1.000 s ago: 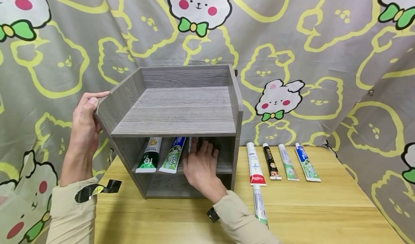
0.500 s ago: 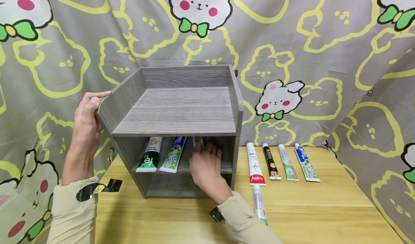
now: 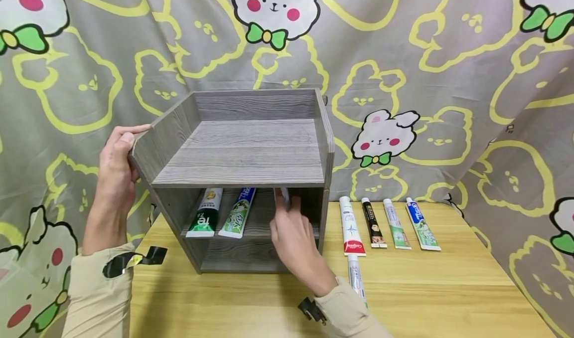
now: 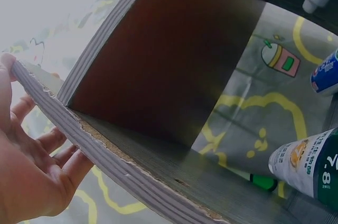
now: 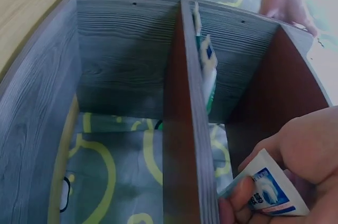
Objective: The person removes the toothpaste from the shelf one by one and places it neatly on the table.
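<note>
My left hand (image 3: 117,166) grips the upper left side panel of a grey wood-grain shelf unit (image 3: 242,148). In the left wrist view, thumb and fingers of the left hand (image 4: 37,176) lie on either side of the panel's edge. Reaching into the middle compartment, my right hand (image 3: 296,241) pinches a toothpaste tube (image 5: 272,189) with a white and blue end; most of it is hidden. Left of that hand, a green and white toothpaste tube (image 3: 207,216) and a blue and green toothpaste tube (image 3: 239,216) lie side by side on the middle shelf board.
To the right on the wooden table (image 3: 453,288) lie a red-ended Colgate tube (image 3: 352,228), a black tube (image 3: 373,223), a slim white-green tube (image 3: 397,226) and a blue-green tube (image 3: 422,226). Another tube (image 3: 356,278) lies nearer the front. A patterned curtain (image 3: 381,84) hangs behind.
My right hand has moved to the right inside the middle compartment, carrying the toothpaste tube with it, farther from the two lying tubes. My left hand stays on the side panel.
</note>
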Motion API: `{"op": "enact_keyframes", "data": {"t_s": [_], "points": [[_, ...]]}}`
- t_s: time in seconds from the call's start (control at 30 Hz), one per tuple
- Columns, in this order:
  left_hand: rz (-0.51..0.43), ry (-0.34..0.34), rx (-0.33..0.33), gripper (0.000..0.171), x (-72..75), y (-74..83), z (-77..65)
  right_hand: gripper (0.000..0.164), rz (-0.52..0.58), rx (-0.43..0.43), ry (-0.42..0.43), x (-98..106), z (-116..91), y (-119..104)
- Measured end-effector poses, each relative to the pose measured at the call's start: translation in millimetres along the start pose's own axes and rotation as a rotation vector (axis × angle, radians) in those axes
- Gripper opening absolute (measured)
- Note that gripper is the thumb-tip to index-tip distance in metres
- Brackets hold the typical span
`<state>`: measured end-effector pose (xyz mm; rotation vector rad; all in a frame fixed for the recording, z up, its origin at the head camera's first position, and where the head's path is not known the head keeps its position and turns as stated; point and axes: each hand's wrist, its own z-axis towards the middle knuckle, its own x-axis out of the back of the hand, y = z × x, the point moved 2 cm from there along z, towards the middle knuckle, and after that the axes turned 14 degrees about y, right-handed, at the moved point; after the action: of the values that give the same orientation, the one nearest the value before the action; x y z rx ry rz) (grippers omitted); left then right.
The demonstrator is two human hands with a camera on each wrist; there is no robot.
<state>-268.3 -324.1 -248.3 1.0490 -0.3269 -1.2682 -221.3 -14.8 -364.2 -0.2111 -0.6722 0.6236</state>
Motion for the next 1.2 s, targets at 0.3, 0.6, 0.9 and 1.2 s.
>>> {"op": "enact_keyframes", "data": {"t_s": [0.3, 0.6, 0.9, 1.2], "points": [[-0.008, -0.006, 0.033, 0.029, 0.6, -1.2, 1.0, 0.059, 0.17, -0.054, 0.014, 18.3, -8.2, 7.8], [0.008, -0.006, 0.021, 0.03, 2.3, -2.2, 0.5, 0.057, 0.348, -0.144, -0.033, 29.2, -18.7, 15.1], [0.0, 0.001, 0.031, 0.03, 2.8, -2.0, 0.9, 0.064, 0.516, -0.217, -0.099, 36.0, -30.0, 26.1], [-0.038, -0.018, 0.032, 0.03, -1.5, -0.6, 0.4, 0.064, 0.669, -0.228, -0.159, 46.0, -40.9, 35.6]]}}
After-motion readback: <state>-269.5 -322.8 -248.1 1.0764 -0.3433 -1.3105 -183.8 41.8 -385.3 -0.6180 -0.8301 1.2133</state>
